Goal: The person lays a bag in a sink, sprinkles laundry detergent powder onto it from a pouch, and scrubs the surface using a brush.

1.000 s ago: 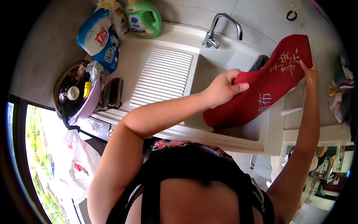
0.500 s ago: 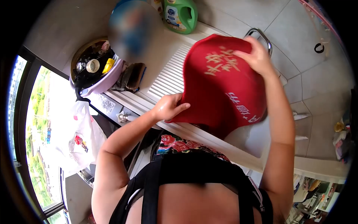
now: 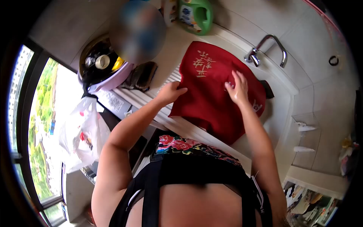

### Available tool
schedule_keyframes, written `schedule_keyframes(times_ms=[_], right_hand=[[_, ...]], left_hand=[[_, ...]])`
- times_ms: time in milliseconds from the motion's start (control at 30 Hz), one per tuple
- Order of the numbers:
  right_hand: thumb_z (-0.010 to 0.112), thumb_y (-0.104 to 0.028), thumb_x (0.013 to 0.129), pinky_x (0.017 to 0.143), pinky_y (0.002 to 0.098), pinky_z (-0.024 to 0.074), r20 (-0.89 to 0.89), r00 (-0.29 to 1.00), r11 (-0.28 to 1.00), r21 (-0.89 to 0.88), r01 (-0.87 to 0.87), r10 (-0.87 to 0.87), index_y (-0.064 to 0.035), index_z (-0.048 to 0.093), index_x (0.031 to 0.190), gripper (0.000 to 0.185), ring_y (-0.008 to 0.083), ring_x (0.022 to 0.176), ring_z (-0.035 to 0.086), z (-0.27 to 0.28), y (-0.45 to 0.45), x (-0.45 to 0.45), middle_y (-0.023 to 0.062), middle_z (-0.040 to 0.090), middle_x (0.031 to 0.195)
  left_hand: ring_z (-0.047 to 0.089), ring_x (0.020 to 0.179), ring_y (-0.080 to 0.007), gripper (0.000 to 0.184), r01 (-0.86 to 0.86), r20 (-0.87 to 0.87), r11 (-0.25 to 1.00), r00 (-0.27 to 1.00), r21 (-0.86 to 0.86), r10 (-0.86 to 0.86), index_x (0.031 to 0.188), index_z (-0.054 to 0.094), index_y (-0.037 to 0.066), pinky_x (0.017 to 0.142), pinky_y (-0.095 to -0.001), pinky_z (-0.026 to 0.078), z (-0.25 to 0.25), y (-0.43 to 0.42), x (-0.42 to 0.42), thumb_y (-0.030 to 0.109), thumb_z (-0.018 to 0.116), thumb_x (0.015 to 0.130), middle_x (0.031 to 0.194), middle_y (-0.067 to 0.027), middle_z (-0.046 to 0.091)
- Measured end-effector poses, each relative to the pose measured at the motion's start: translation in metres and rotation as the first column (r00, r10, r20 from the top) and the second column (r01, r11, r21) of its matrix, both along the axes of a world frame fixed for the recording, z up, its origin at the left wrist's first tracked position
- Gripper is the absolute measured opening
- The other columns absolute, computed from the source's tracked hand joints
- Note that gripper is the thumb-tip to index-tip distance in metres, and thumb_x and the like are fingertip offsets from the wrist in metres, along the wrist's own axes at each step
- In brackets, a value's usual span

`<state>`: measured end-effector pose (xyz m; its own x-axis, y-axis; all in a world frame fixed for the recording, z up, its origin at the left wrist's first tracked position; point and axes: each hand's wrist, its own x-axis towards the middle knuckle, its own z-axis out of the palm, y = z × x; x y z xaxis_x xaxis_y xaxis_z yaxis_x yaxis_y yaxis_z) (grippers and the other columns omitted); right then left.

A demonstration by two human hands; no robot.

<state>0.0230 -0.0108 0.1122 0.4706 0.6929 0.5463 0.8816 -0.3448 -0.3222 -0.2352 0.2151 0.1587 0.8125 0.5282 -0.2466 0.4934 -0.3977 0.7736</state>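
Note:
A red cloth [image 3: 211, 98] with gold and white printed characters lies spread over the ribbed washboard [image 3: 166, 81] and partly over the sink basin [image 3: 278, 108]. My left hand [image 3: 171, 93] pinches the cloth's left edge between thumb and fingers. Over the right half of the cloth, my right hand [image 3: 239, 89] has its fingers apart and holds nothing. Whether its fingertips touch the fabric I cannot tell. A small dark piece [image 3: 267, 89] sticks out from beneath the cloth's right side.
A chrome faucet [image 3: 270, 47] stands behind the basin. A green detergent bottle [image 3: 198, 17] is at the back. To the left are a lilac basin [image 3: 113, 79] with items, a dark brush-like object [image 3: 145, 75] and a white plastic bag [image 3: 85, 132] near the window.
The cloth has been lowered and lies flatter, uncovering the faucet. My right hand has let go of its far right edge and moved left and nearer. My left hand still holds the left edge.

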Motion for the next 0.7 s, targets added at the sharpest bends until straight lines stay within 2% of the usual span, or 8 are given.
schedule_keyframes(times_ms=[133, 200, 300, 367, 433, 467, 533, 700], right_hand=[[0.068, -0.032, 0.087, 0.114, 0.0503, 0.0296, -0.037, 0.978, 0.966, -0.163, 0.199, -0.207, -0.0076, 0.046, 0.142, 0.063, 0.0409, 0.141, 0.031, -0.041, -0.083, -0.029, 0.019, 0.035, 0.152], [0.063, -0.034, 0.091, 0.114, 0.0504, 0.0288, -0.012, 0.955, 0.952, -0.083, 0.295, -0.297, -0.0076, 0.047, 0.143, 0.06, 0.0406, 0.14, 0.033, -0.049, -0.117, -0.034, 0.0203, 0.035, 0.152], [0.058, -0.027, 0.095, 0.112, 0.0495, 0.0306, -0.175, 0.811, 0.787, 0.199, 0.584, -0.558, -0.0044, 0.051, 0.137, 0.048, 0.0412, 0.134, 0.039, -0.062, -0.16, -0.026, 0.0194, 0.045, 0.145], [0.053, -0.025, 0.098, 0.107, 0.0499, 0.0363, -0.599, 0.439, 0.371, 0.241, 0.897, -0.67, -0.0032, 0.054, 0.133, 0.041, 0.038, 0.125, 0.048, -0.111, -0.195, -0.003, 0.0184, 0.052, 0.138], [0.049, -0.023, 0.099, 0.1, 0.0484, 0.0432, -0.907, 0.082, 0.259, -0.031, 0.966, -0.413, -0.0045, 0.052, 0.134, 0.039, 0.032, 0.117, 0.055, -0.133, -0.221, -0.007, 0.0156, 0.056, 0.133], [0.049, -0.023, 0.099, 0.1, 0.0484, 0.0432, -0.907, 0.078, 0.247, -0.029, 0.969, -0.414, -0.0045, 0.052, 0.134, 0.039, 0.032, 0.117, 0.055, -0.141, -0.225, -0.013, 0.0156, 0.056, 0.133], [0.053, -0.021, 0.098, 0.08, 0.0407, 0.0516, -0.87, -0.407, 0.474, -0.493, 0.73, -0.278, -0.0076, 0.057, 0.129, 0.033, 0.0244, 0.092, 0.063, -0.147, -0.224, -0.025, 0.0098, 0.066, 0.11], [0.048, -0.018, 0.099, 0.082, 0.0368, 0.0508, -0.913, -0.372, 0.508, -0.405, 0.76, -0.17, -0.0096, 0.05, 0.132, 0.034, 0.0228, 0.096, 0.062, -0.179, -0.183, -0.011, 0.0098, 0.062, 0.123]], left_hand=[[0.066, 0.075, -0.0331, 0.041, 0.131, 0.02, 0.979, 0.991, 0.158, -0.136, 0.092, 0.068, -0.002, 0.071, -0.0421, 0.05, 0.009, 0.03, 0.022, 0.039, 0.069, 0.087, 0.082, -0.0217, 0.068], [0.065, 0.073, -0.0142, 0.022, 0.088, 0.167, 0.993, 0.983, -0.08, -0.074, 0.099, 0.069, -0.004, 0.067, -0.0302, 0.052, 0.042, 0.031, 0.029, 0.017, 0.068, 0.091, 0.081, -0.0112, 0.07], [0.067, 0.081, -0.0164, 0.028, -0.007, 0.3, 0.908, 0.942, -0.419, 0.146, 0.108, 0.068, -0.004, 0.073, -0.0304, 0.053, 0.034, 0.047, 0.05, 0.018, 0.068, 0.09, 0.088, -0.0131, 0.071], [0.069, 0.083, -0.0243, 0.035, -0.048, 0.221, 0.999, 0.974, 0.007, 0.046, 0.11, 0.067, -0.003, 0.077, -0.0353, 0.053, -0.021, 0.089, 0.063, 0.025, 0.069, 0.089, 0.089, -0.0142, 0.072], [0.069, 0.083, -0.0292, 0.037, -0.027, 0.117, 0.954, 0.993, 0.299, -0.008, 0.108, 0.067, -0.002, 0.078, -0.0382, 0.053, -0.016, 0.076, 0.068, 0.029, 0.069, 0.088, 0.087, -0.0146, 0.072], [0.069, 0.083, -0.034, 0.039, 0.009, 0.012, 0.824, 1.0, 0.566, -0.02, 0.106, 0.067, -0.002, 0.079, -0.041, 0.053, -0.01, 0.069, 0.07, 0.032, 0.07, 0.087, 0.084, -0.0149, 0.071], [0.067, 0.092, -0.0351, 0.04, 0.015, -0.036, 0.808, 0.999, 0.589, 0.008, 0.11, 0.066, 0.0, 0.085, -0.0416, 0.052, 0.005, 0.056, 0.075, 0.032, 0.07, 0.086, 0.093, -0.0141, 0.071], [0.044, 0.134, -0.0306, 0.059, -0.021, 0.093, 0.457, 0.986, 0.889, -0.136, 0.135, 0.051, 0.013, 0.114, -0.0455, 0.031, 0.003, 0.042, 0.072, 0.029, 0.073, 0.082, 0.142, -0.0078, 0.051]])
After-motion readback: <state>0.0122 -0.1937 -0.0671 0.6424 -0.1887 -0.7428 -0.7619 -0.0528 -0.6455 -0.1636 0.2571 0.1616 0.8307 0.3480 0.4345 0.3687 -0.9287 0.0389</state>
